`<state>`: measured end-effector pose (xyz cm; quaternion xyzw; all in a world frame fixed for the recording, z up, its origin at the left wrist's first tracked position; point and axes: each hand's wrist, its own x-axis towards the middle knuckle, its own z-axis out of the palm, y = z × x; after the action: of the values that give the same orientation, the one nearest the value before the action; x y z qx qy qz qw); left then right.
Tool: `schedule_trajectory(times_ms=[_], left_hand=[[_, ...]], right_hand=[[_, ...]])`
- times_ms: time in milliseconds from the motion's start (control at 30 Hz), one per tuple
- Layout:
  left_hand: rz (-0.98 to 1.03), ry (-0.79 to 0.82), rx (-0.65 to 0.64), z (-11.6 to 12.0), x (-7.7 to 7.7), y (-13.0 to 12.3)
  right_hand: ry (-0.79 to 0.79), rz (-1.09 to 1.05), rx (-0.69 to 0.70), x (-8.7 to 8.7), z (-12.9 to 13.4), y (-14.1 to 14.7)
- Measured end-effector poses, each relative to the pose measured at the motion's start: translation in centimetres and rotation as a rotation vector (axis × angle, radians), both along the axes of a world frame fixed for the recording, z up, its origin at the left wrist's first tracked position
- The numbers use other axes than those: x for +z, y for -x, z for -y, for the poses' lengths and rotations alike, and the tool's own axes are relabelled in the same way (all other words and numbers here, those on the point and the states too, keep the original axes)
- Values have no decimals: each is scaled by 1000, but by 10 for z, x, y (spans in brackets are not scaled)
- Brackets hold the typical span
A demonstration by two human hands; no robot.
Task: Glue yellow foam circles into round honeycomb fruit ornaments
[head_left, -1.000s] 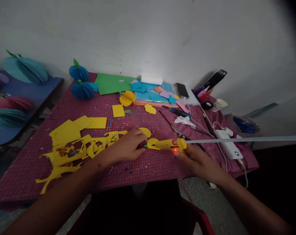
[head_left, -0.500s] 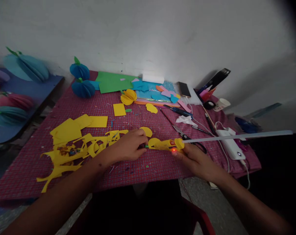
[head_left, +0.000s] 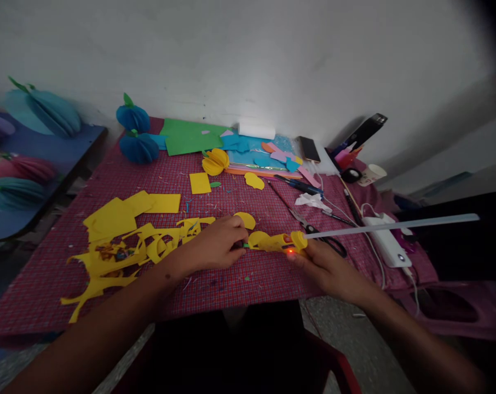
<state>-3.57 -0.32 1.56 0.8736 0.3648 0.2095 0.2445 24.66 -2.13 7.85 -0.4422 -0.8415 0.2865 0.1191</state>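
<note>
My right hand (head_left: 319, 265) is closed on a yellow glue gun (head_left: 278, 242) with a red light lit and a long clear glue stick (head_left: 391, 225) sticking out to the right. The gun's front end points left, toward my left hand (head_left: 221, 243). My left hand is closed near the table's front, its fingertips pinched at a small dark and green piece (head_left: 245, 245), mostly hidden. A yellow rounded paper piece (head_left: 246, 220) lies just behind those fingertips. Another yellow rounded piece (head_left: 257, 239) shows at the gun's front end.
Yellow paper scraps (head_left: 108, 265) and yellow sheets (head_left: 112, 219) lie at left. A yellow paper pumpkin (head_left: 215, 162), green sheet (head_left: 190, 137) and blue paper pumpkins (head_left: 139, 148) stand farther back. Scissors (head_left: 332, 244), a cup (head_left: 373, 174) and a white power bank (head_left: 385, 241) are at right.
The glue stick's far end has dipped and shifted slightly left. At the right edge, a dark shape has moved and a purple surface now shows. Both hands have barely moved.
</note>
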Motion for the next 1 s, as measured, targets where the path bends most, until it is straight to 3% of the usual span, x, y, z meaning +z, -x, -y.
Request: schedule_trajectory(times_ms=[433, 767, 1000], left_hand=[[1, 1, 2, 1, -1, 1], [-7, 5, 1, 0, -2, 1], [-11, 16, -2, 0, 1, 1]], right_hand=[[-1, 43, -36, 0, 1, -10], [90, 21, -36, -1, 2, -19], [35, 53, -62, 3, 4, -22]])
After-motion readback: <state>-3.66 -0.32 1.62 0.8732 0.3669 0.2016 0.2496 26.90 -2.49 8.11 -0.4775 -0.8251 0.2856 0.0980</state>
